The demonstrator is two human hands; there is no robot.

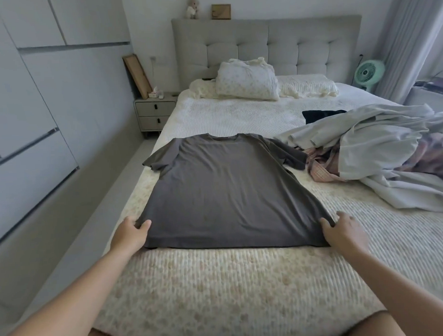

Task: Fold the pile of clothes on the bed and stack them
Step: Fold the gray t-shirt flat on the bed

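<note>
Shirt status: dark grey short-sleeved cotton T-shirt [221, 190] lies flat at frame centre on the cream quilted bedspread [219, 288], collar toward the headboard, both sleeves spread out, hem nearest the camera. Left hand [132, 233] pinches the hem's lower-left corner, thumb on top of the fabric, fingers curled under the edge. Right hand [345, 230] grips the lower-right corner the same way, thumb on the cloth. Unfolded pile of pale grey and pink checked clothes [380, 152] sits at right of frame, just beside the shirt's right sleeve and touching it; a black garment [321, 114] pokes out behind the pile. White floral pillow [247, 81] rests at top centre against the grey tufted headboard [266, 43]. Grey two-drawer nightstand [154, 112] stands at upper left, mint green fan [369, 72] at upper right.
</note>
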